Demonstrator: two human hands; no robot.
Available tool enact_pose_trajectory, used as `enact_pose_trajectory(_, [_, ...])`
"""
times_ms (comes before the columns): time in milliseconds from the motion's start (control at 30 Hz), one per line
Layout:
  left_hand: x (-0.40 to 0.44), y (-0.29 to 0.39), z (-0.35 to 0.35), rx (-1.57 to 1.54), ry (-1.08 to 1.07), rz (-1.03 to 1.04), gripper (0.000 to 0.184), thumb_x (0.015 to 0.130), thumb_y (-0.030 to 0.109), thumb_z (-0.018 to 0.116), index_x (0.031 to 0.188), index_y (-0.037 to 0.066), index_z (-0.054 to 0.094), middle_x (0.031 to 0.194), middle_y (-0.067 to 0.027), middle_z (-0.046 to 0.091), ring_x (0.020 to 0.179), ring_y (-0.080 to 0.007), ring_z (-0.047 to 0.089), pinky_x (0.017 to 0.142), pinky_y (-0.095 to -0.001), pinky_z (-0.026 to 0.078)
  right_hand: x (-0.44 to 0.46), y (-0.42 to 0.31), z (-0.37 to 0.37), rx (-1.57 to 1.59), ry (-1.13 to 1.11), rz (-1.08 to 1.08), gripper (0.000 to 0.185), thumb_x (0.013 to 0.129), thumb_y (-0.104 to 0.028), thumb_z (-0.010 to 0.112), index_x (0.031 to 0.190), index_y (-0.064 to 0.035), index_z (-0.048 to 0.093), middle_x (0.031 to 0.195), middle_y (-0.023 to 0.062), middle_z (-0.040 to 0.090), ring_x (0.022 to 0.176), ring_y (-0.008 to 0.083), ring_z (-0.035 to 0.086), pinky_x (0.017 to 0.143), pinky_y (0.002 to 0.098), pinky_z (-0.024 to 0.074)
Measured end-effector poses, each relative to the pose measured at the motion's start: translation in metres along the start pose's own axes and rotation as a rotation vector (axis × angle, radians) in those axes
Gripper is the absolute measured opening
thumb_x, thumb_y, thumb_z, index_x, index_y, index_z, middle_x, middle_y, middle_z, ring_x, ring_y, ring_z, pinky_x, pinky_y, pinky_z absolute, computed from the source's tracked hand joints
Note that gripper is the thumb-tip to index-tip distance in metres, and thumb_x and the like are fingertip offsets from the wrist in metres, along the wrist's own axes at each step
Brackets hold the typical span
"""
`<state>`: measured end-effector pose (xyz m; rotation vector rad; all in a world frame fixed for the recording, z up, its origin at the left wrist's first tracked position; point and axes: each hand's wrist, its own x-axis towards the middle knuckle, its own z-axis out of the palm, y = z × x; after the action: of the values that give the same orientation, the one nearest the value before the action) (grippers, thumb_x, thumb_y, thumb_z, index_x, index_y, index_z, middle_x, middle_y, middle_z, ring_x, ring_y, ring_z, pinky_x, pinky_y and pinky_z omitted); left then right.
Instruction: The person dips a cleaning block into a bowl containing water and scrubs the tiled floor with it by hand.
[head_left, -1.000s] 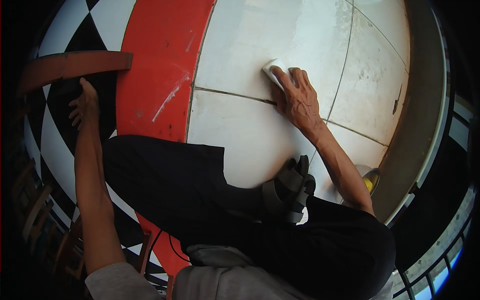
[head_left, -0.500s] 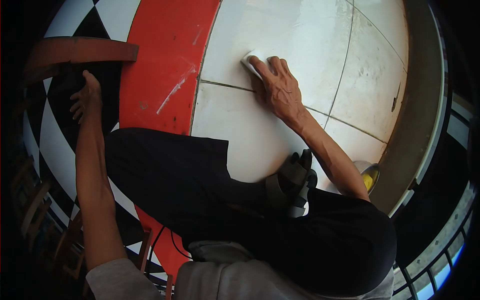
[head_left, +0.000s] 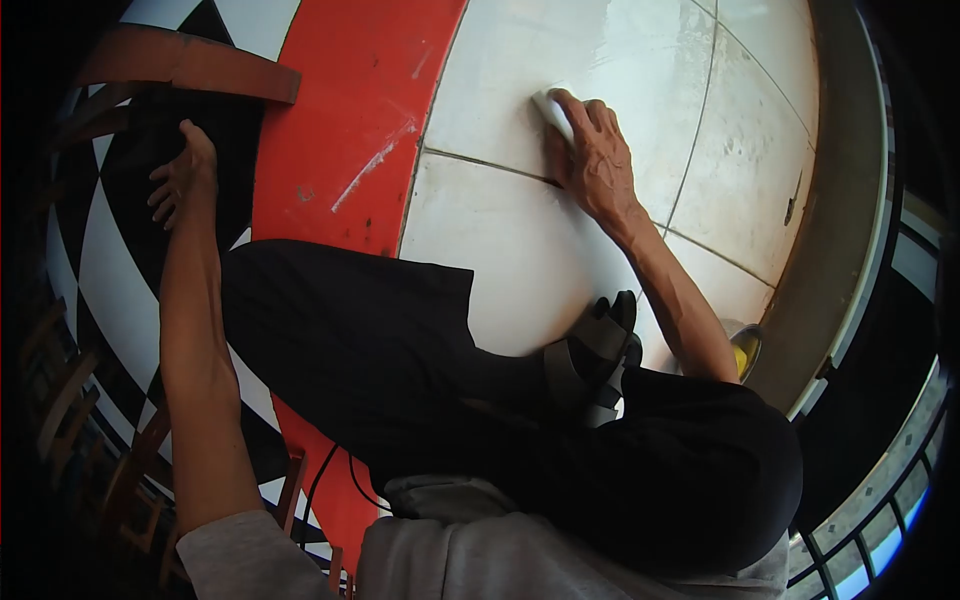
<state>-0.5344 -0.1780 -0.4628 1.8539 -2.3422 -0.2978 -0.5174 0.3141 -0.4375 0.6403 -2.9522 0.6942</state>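
My right hand grips a white block or pad, which it presses on the white tiles near a dark joint line. The thumb side of that hand is in shadow. Over at the left, my left hand hangs with its fingers spread and nothing in it, just below the brown wooden bar. Black-and-white checkered flooring lies beneath the left arm.
A red strip with pale scratches runs beside the white tiles. My dark sandals rest on the tiles. Near my right forearm is a metal bowl with something yellow inside. A brown ledge borders the right side.
My right hand moved left with the white pad, then back right. The view has shifted, so the red strip and wooden bar appear further right and higher. My left hand stays spread.
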Motion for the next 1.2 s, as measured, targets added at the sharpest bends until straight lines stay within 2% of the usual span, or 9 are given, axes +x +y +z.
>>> enact_pose_trajectory(133, [-0.002,0.003,0.002,-0.024,0.01,-0.005,0.114,0.084,0.077,0.042,0.158,-0.004,0.007,0.16,-0.0373,0.0,0.148,-0.0562,-0.003,0.116,-0.0683,0.0,0.012,-0.001,0.008,-0.111,-0.062,-0.191,0.046,0.094,-0.013,0.062,0.136,-0.0253,0.051,0.104,0.0138,0.056,0.097,0.0291,0.059,0.077,0.04,0.0562])
enact_pose_trajectory(300, [-0.006,0.003,-0.003,-0.016,-0.011,-0.015,0.113,0.085,0.075,0.043,0.158,-0.003,0.008,0.161,-0.0363,0.0,0.148,-0.0561,-0.003,0.117,-0.0674,0.0,0.113,0.114,-0.02,-0.15,0.131,0.241,0.042,0.095,-0.011,0.056,0.136,-0.0083,0.048,0.095,0.0229,0.06,0.09,0.0385,0.06,0.079,0.0523,0.0482])
enact_pose_trajectory(533, [0.011,0.002,0.016,0.006,0.048,-0.056,0.11,0.085,0.074,0.042,0.158,-0.002,0.008,0.161,-0.0354,0.0,0.149,-0.055,-0.003,0.117,-0.0669,0.0,0.007,-0.045,0.031,-0.056,-0.104,-0.142,0.046,0.092,-0.013,0.061,0.136,-0.0229,0.05,0.104,0.0145,0.055,0.097,0.03,0.059,0.079,0.0417,0.0552])
enact_pose_trajectory(667, [0.016,0.002,0.021,0.0,0.071,-0.075,0.11,0.086,0.073,0.042,0.158,-0.002,0.009,0.161,-0.0354,0.001,0.149,-0.0551,-0.002,0.117,-0.0671,0.0,0.032,-0.027,0.027,-0.113,-0.083,-0.216,0.043,0.094,-0.016,0.061,0.134,-0.0258,0.051,0.104,0.013,0.054,0.097,0.0286,0.059,0.075,0.0377,0.0579])
enact_pose_trajectory(767, [-0.003,0.005,-0.001,-0.005,0.011,-0.036,0.11,0.086,0.073,0.043,0.158,-0.002,0.009,0.161,-0.0352,0.001,0.149,-0.0552,-0.002,0.117,-0.0671,0.0,0.095,0.034,0.024,-0.161,0.158,-0.195,0.042,0.097,-0.019,0.063,0.138,-0.0168,0.052,0.092,0.013,0.057,0.083,0.025,0.055,0.068,0.0385,0.0502])
enact_pose_trajectory(800, [-0.005,0.004,-0.002,-0.011,0.009,-0.037,0.11,0.086,0.073,0.043,0.158,-0.002,0.009,0.161,-0.0352,0.001,0.149,-0.0552,-0.002,0.117,-0.0671,0.0,0.107,0.025,0.01,-0.084,0.004,0.017,0.043,0.096,-0.013,0.055,0.138,-0.0081,0.046,0.1,0.0244,0.059,0.095,0.0377,0.059,0.082,0.0516,0.0488])
enact_pose_trajectory(867, [-0.007,0.006,-0.004,-0.019,0.011,-0.039,0.11,0.085,0.073,0.044,0.158,-0.002,0.01,0.161,-0.0354,0.001,0.149,-0.0551,-0.002,0.118,-0.067,0.0,0.105,0.033,0.029,-0.192,0.177,-0.127,0.042,0.097,-0.02,0.063,0.137,-0.0148,0.052,0.09,0.0139,0.057,0.082,0.0252,0.055,0.069,0.0385,0.0503])
enact_pose_trajectory(1067, [-0.003,0.005,-0.001,0.005,0.015,-0.037,0.109,0.085,0.073,0.043,0.158,-0.002,0.01,0.161,-0.0361,0.001,0.149,-0.0551,-0.002,0.118,-0.0667,0.0,-0.003,-0.07,0.032,-0.085,-0.272,-0.286,0.057,0.091,-0.007,0.056,0.14,-0.0321,0.045,0.101,0.0122,0.052,0.096,0.0263,0.057,0.081,0.0362,0.0553])
enact_pose_trajectory(1200, [-0.005,0.006,-0.003,-0.011,0.009,-0.041,0.11,0.085,0.073,0.043,0.158,-0.002,0.01,0.161,-0.0358,0.001,0.148,-0.0553,-0.002,0.118,-0.0668,0.0,0.062,-0.02,0.035,-0.099,-0.018,-0.248,0.047,0.095,-0.013,0.062,0.137,-0.0288,0.048,0.101,0.0117,0.055,0.093,0.0262,0.059,0.067,0.0374,0.0578])
